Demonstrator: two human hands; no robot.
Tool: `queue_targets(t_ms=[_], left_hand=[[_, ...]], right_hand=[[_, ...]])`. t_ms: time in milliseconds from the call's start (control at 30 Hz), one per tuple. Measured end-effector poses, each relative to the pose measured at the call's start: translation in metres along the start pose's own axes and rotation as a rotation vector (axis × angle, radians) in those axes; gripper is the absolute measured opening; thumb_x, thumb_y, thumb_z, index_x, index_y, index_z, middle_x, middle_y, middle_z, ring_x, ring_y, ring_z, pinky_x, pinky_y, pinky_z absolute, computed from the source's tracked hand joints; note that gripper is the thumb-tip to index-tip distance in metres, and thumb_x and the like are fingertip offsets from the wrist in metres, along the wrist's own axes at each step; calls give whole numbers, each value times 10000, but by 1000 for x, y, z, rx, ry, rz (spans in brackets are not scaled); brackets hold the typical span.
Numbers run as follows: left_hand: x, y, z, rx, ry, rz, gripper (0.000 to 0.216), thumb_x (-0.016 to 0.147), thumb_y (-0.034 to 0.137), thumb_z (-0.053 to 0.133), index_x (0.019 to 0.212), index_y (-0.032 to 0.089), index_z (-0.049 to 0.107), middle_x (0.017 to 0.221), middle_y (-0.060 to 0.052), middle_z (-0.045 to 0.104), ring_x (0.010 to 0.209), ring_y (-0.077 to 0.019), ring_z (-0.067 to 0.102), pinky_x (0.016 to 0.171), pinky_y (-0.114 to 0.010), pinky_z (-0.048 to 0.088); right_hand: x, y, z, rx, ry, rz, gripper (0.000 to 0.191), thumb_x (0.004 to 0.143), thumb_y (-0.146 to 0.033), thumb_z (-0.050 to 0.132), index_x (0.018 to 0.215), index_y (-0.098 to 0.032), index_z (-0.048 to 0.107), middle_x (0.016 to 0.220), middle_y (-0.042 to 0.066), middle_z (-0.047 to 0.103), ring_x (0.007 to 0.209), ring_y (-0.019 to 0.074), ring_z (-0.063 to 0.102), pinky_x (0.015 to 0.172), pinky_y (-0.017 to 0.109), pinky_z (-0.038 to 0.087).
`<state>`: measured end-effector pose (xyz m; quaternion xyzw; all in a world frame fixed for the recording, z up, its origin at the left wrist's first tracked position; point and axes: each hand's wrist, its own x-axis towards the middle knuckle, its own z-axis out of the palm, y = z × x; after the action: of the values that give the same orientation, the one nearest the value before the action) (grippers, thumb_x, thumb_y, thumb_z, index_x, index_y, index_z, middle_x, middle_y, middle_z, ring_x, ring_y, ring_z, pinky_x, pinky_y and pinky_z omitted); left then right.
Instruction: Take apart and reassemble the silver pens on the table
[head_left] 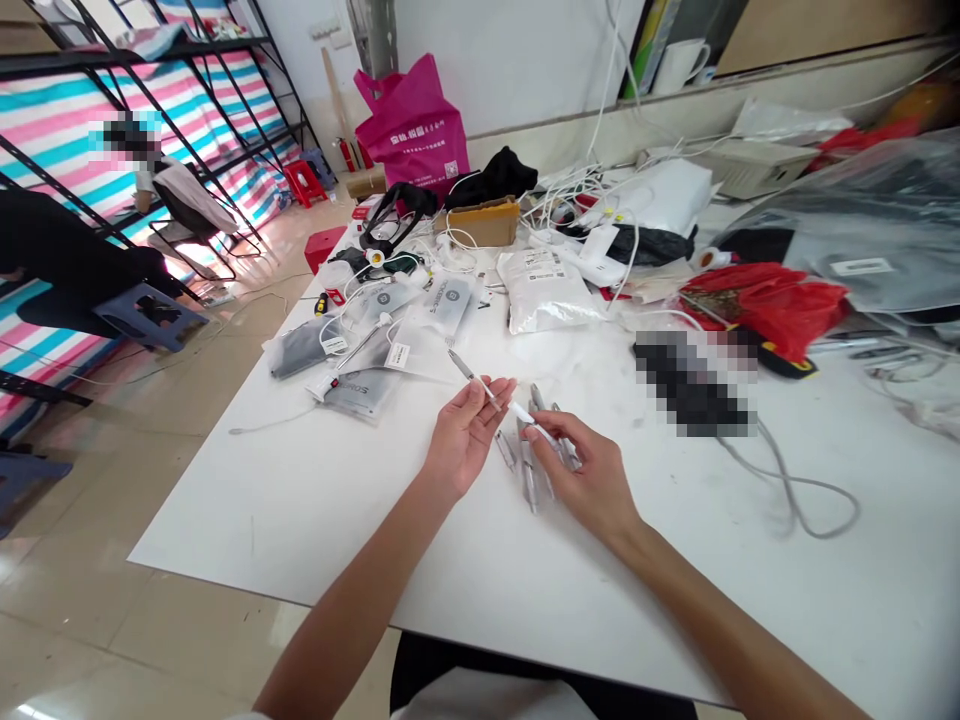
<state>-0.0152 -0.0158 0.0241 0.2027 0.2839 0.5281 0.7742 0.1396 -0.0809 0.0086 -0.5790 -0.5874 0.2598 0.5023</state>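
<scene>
Pinching a slim clear-and-grey plastic pen [461, 366] between thumb and fingers, the left hand [466, 435] is just beside the right hand [589, 465], whose thumb and forefinger pinch a smooth white-ended tube [518, 411]. Similar pens [529, 480] lie on the smooth white table [300, 530] beneath the right fingers. Beyond the left fingers, frosted plastic pouches [366, 397] bear grey capitals too blurred to read; farther off, a magenta bag [412, 120] carries white characters, illegibly small.
</scene>
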Motion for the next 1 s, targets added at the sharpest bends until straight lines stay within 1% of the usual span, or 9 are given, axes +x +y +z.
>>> queue_targets(t_ms=[200,367,467,633,833,933,1000], left_hand=[[-5,-5,1,138,-38,27,229,904,356,772,1005,151,749,1114,-114,795,1246,-260,684,1138,-396,433],[-4,-4,4,168,-14,55,253,862,365,814,989,155,753,1060,-114,804,1223,-265,695,1134,-400,416],[-6,-3,6,193,-23,68,277,834,384,837,964,151,764,1041,-116,804,1211,-274,699,1134,-406,409],[-9,-4,8,300,-76,34,315,834,431,826,961,146,787,1084,-150,796,1148,-304,707,1022,-425,455],[-12,1,10,385,-157,-8,363,852,433,804,1081,151,804,1171,-174,775,1108,-325,708,892,-416,485],[-12,3,11,376,-162,-5,371,841,441,812,1070,150,802,1191,-176,769,1094,-332,710,823,-396,487],[-12,2,12,363,-153,2,359,841,440,811,1045,145,799,1194,-178,767,1100,-334,710,811,-389,489]], right_hand=[[0,1,0,28,-57,27,263,964,-461,642,1088,-243,719,959,28,746,828,196,643,776,347,529],[1,3,0,42,-91,67,284,958,-493,642,1078,-244,707,946,31,746,767,192,631,710,353,530],[1,4,0,43,-102,71,284,957,-501,644,1077,-251,705,937,28,749,768,194,638,721,361,536],[-1,3,1,105,-131,120,288,968,-505,639,1105,-256,686,970,37,760,809,205,683,751,367,550],[-2,6,4,272,-161,123,301,983,-495,634,1137,-237,645,1012,57,738,895,207,711,811,359,568],[-1,9,5,286,-158,120,296,988,-493,630,1132,-235,631,1027,62,736,908,204,707,831,363,569],[0,9,4,289,-161,117,289,992,-488,626,1136,-238,626,1053,62,736,920,198,706,857,367,564]])
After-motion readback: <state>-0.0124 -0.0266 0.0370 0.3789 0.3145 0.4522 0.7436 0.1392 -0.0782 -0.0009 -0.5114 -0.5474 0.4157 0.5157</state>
